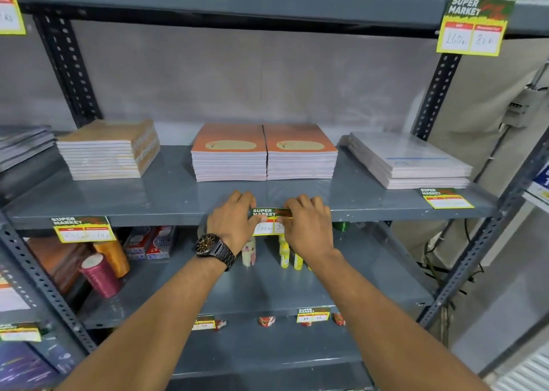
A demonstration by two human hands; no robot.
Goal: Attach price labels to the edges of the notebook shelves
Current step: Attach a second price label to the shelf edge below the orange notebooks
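Observation:
A yellow and green price label (269, 221) lies against the front edge of the grey notebook shelf (166, 200), below two stacks of orange notebooks (264, 153). My left hand (233, 222), with a dark watch on the wrist, presses the label's left end. My right hand (307, 227) holds its right end, fingers curled over the shelf lip. More labels hang on this shelf's edge at the left (83, 229) and lie at the right (447, 198). Another label (474, 25) hangs from the shelf above.
A tan notebook stack (110, 150) sits left, a plastic-wrapped white stack (410, 160) right. The shelf below holds thread spools (101, 274), small bottles (285, 254) and boxes (151, 242). Perforated uprights (472, 260) frame the rack; cables hang at the right.

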